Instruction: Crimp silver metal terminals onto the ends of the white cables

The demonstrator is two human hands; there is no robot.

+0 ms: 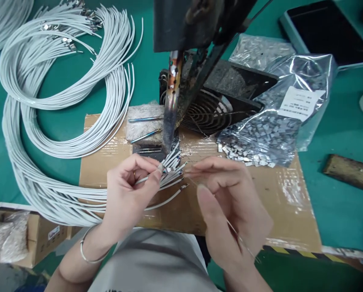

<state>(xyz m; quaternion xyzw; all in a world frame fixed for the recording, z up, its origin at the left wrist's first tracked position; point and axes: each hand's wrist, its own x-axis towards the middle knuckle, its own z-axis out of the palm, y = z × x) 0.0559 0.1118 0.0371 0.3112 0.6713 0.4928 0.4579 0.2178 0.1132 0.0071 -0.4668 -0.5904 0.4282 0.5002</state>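
My left hand is closed in a pinch on a white wire, holding its end close below the soldering iron. Several more white wire ends fan out beside the fingertips, some with small metal terminals. My right hand has its thumb and fingers pinched on a thin strand of solder wire, which trails back across the palm towards the wrist. The solder's front end points at the wire ends, but blur hides whether it touches them. The iron hangs tip-down from a dark stand.
Large coils of white wire cover the left side. A black fan stands behind the iron. Bagged metal pieces spill onto the cardboard. A tablet-like device lies at the back right, a brown block nearer.
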